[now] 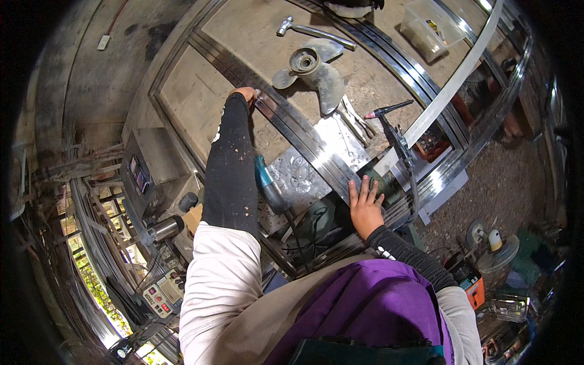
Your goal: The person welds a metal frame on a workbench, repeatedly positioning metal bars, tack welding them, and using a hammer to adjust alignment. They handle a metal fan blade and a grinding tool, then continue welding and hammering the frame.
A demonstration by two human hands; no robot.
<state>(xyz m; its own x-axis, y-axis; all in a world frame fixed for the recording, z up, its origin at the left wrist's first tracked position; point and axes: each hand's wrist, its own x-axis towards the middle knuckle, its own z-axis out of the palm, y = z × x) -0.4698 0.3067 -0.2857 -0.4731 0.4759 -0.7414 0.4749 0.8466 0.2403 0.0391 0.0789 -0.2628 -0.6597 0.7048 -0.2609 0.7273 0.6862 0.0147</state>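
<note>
My left hand (245, 94) reaches far forward to the edge of a shiny metal frame bar (292, 128). Its fingers look closed, and what they hold is small and pale and cannot be made out. My right hand (367, 213) lies open with spread fingers at the near end of that same bar. Just beyond the bar sits a grey three-bladed propeller (328, 85). A hammer (316, 33) rests behind it. Locking pliers (356, 118) and a welding torch (389, 118) lie to the right of it. Below my left forearm is a teal power tool (269, 185).
A clear plastic bin (431, 30) stands at the far right of the worktop. Long metal rails (420, 76) cross the right side. A fan (497, 250) and an orange-black machine (471, 289) are on the floor at right. A welding machine (163, 295) stands at lower left.
</note>
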